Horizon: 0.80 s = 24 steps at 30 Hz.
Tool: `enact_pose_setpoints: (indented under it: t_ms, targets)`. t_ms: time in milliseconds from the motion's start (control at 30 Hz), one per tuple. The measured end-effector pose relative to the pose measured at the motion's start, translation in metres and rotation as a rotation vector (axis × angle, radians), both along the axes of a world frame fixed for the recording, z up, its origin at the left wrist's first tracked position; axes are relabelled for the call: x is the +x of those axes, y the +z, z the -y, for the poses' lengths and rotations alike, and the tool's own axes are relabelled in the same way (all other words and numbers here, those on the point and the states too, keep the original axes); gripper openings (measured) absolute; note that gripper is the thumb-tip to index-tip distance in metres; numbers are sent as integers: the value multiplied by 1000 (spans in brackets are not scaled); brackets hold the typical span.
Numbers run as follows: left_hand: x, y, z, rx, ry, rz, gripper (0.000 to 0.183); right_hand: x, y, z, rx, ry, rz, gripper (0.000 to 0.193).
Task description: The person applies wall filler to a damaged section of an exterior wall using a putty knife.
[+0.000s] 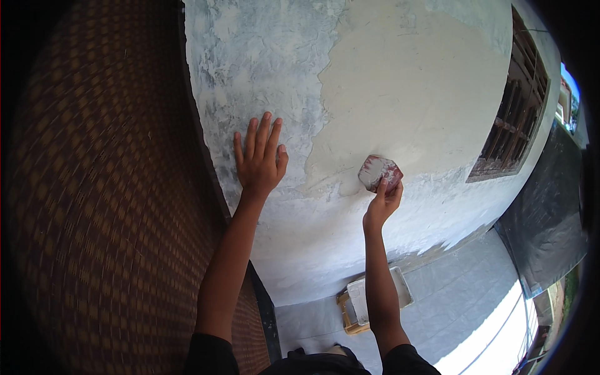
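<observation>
Brown woven panelling (94, 187) fills the left side, its dark edge running close beside the patchy blue-white wall (244, 50). Cream coating (406, 94) covers a broad, ragged-edged patch of that wall, and a barred window (509, 119) sits to its right. Farther right hangs a dark sheet (544, 206); below, a grey sheet (450, 281) covers the floor, with bright sunlight at its right. A white tray (357, 300) and a yellowish container (347, 320) sit near the wall's foot, the person's right forearm crossing in front of the tray.

The left grip (259, 169) is empty, laid open against the wall with fingers spread upward. The right grip (381, 207) is closed around the lower edge of a flat red scraper (389, 169), one digit pressed on its cream-smeared face. The scraper is at the coating's lower part, its broad end pointing up and left; its long axis seems to slant from upper left to lower right.
</observation>
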State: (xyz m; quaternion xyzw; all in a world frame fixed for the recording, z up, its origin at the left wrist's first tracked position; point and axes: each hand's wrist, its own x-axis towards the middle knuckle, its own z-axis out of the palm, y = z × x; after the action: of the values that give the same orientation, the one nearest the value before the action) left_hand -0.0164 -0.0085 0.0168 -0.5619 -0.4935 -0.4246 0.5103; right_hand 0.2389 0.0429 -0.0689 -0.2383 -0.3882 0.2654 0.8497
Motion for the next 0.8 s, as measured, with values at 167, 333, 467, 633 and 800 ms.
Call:
enact_pose_setpoints:
  t_ms: [167,333,467,633,800]
  targets:
    - [2,0,0,-9,12,4,50,6,6,16,82,68,123,29]
    - [-2,0,0,-11,9,6,49,-34,-9,19,105,-54,616,28]
    - [-1,0,-1,-7,2,8,49,-18,-5,6,-1,-61,359,29]
    - [-1,0,0,-2,5,3,50,5,1,11,2,-61,-3,30]
    - [1,1,1,-13,-3,10,50,-7,9,22,52,-9,195,30]
